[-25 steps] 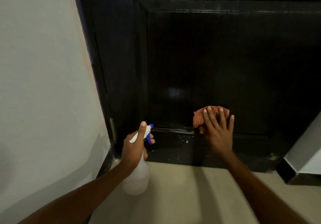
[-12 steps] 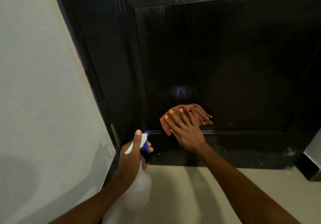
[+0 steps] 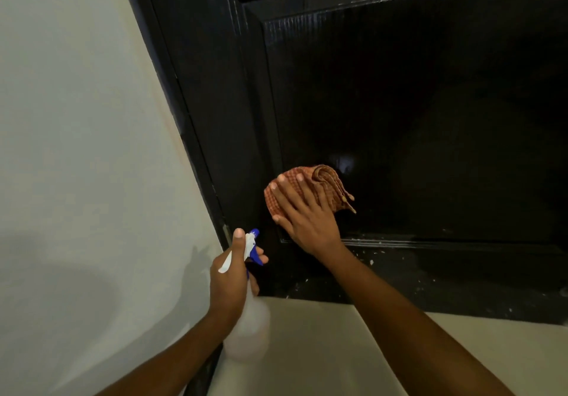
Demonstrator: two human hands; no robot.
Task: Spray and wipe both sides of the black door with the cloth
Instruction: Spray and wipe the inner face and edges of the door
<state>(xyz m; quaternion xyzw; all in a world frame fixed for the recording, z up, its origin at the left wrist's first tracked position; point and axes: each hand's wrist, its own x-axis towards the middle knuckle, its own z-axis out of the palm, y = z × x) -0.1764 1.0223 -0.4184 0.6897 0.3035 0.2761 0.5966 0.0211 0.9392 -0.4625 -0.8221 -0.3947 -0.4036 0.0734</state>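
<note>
While the lower panel is being worked, the scene is laid out as follows.

Door: the black door [image 3: 430, 103] is seen from above at a slant; its recessed lower panel fills the upper right of the view, bordered by raised moulding at the top, left and bottom.

Bottom rail: pale specks and smears are seen along the rail beneath the panel, just above the floor [image 3: 322, 349].

Cloth: the orange checked cloth [image 3: 325, 186] is pressed against the lower left corner of the recessed panel, bunched, with a folded edge sticking out to the right of the fingers.

Right hand: the right hand [image 3: 307, 214] is laid flat on the cloth, fingers straight and spread, pointing up and to the left; the cloth is pushed against the door and not gripped.

Spray bottle: the translucent spray bottle [image 3: 249, 331] with a white and blue head is held upright near the door's left edge, below and to the left of the cloth, apart from it.

Left hand: the left hand [image 3: 230, 279] is wrapped round the bottle's neck, the thumb laid along the top of the head and fingers curled at the blue trigger.

Nozzle: it is pointed towards the door frame [image 3: 190, 88].

Wall: a pale wall [image 3: 76, 149] is seen to the left of the frame, with a soft shadow cast low on it.

Floor: a light floor is seen under both forearms.
</note>
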